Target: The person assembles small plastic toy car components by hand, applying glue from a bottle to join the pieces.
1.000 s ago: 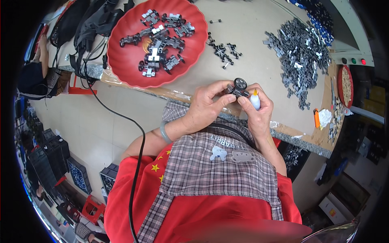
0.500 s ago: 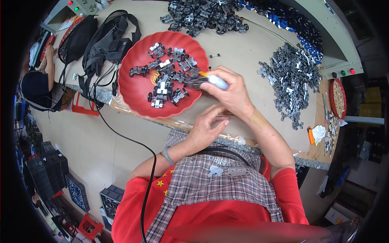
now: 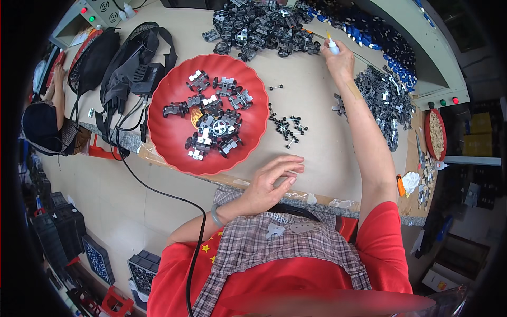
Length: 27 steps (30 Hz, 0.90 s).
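Observation:
My right hand (image 3: pixel 339 64) is stretched far forward, closed around a small squeeze bottle (image 3: pixel 333 47) with a white body and a yellow tip pointing up. It is between a heap of black wheeled toy parts (image 3: pixel 259 31) and a band of blue pieces (image 3: pixel 393 58). Near the front table edge my left hand (image 3: pixel 268 185) rests with fingers stretched and thumb apart, holding nothing. Left of it stands a scalloped red bowl (image 3: pixel 251 145) with several grey and black toy car chassis (image 3: pixel 219 128). Small black-ended axles (image 3: pixel 288 128) lie right of the bowl.
A pile of grey pieces (image 3: pixel 385 98) lies to the right. An orange lighter (image 3: pixel 400 185) and crumpled white tissue (image 3: pixel 410 183) sit near the right edge. Black bags (image 3: pixel 134 66) and a cable (image 3: pixel 158 182) are at left. Another person (image 3: pixel 43 124) is at far left.
My right hand has carried the bottle from the bowl's right rim to the far right. A white-crossed wheel now shows in the bowl, and the axles are uncovered. My left hand stays near the edge.

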### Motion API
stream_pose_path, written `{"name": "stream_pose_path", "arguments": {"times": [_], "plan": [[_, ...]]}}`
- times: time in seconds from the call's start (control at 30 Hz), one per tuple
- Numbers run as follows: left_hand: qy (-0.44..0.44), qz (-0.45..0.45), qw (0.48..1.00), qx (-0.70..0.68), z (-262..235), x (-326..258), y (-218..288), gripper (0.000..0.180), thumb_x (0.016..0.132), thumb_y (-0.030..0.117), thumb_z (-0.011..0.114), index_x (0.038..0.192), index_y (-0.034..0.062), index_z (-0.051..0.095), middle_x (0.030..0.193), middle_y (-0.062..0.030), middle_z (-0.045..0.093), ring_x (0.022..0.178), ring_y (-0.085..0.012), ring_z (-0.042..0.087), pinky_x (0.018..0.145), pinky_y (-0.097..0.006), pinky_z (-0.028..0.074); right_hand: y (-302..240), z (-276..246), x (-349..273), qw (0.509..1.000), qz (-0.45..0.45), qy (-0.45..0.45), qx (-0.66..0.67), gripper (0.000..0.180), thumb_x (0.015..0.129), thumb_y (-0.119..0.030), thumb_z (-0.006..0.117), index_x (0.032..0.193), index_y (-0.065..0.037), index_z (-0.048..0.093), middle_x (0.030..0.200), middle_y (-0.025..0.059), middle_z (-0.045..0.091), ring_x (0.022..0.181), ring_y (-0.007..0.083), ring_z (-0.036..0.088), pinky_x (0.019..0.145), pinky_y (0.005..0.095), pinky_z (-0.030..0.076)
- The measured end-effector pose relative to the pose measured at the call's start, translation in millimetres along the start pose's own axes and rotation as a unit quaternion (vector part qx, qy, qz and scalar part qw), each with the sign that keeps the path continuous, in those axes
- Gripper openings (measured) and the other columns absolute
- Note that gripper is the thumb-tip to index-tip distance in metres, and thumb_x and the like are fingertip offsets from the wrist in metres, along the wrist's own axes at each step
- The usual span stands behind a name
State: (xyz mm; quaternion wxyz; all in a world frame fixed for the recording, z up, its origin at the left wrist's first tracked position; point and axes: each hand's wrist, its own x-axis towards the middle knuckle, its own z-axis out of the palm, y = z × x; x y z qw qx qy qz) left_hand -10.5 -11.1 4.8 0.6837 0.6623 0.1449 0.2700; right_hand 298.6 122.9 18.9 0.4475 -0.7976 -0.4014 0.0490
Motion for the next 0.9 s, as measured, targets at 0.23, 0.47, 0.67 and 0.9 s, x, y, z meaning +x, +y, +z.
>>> {"name": "stream_pose_path", "arguments": {"times": [0.23, 0.47, 0.67, 0.9], "plan": [[0.001, -0.004, 1.000, 0.003, 0.0, -0.5, -1.6, 0.030, 0.086, -0.009, 0.048, 0.114, -0.0009, 0.057, 0.126, -0.0138, 0.050, 0.106, -0.0217, 0.061, 0.088, -0.031, 0.052, 6.8, 12.5, 8.4, 0.997, -0.036, -0.004, -0.074, 0.019, 0.076, -0.017, 0.070, 0.093, -0.008, 0.071, 0.083, 0.0169, 0.069, 0.078, 0.0300, 0.067, 0.074, 0.0369, 0.051], [-0.001, 0.001, 1.000, 0.029, 2.0, -0.7, -1.8, 0.028, 0.086, -0.009, 0.049, 0.111, -0.0011, 0.058, 0.121, -0.0139, 0.054, 0.104, -0.0213, 0.061, 0.087, -0.030, 0.052, 7.9, -21.3, -24.5, 0.993, -0.055, -0.023, -0.103, 0.017, 0.077, -0.016, 0.068, 0.093, -0.010, 0.070, 0.082, 0.0146, 0.069, 0.078, 0.0312, 0.066, 0.074, 0.0378, 0.051], [0.002, 0.025, 0.993, 0.114, 4.3, -2.1, 0.1, 0.024, 0.085, -0.003, 0.053, 0.108, 0.0015, 0.060, 0.115, -0.0126, 0.059, 0.100, -0.0215, 0.062, 0.083, -0.031, 0.053, -17.6, -26.5, -41.6, 0.896, -0.377, -0.060, -0.228, 0.018, 0.076, -0.006, 0.062, 0.093, -0.010, 0.062, 0.092, 0.0066, 0.062, 0.083, 0.0309, 0.063, 0.069, 0.0436, 0.052], [0.006, 0.044, 0.989, 0.145, 5.5, -2.8, -2.0, 0.022, 0.086, 0.000, 0.054, 0.106, 0.0027, 0.061, 0.114, -0.0125, 0.061, 0.102, -0.0254, 0.061, 0.082, -0.033, 0.052, -1.9, -35.9, -5.5, 0.965, -0.083, -0.202, -0.144, 0.025, 0.080, -0.012, 0.066, 0.105, -0.010, 0.066, 0.096, 0.0052, 0.068, 0.078, 0.0234, 0.067, 0.068, 0.0377, 0.052]]}}
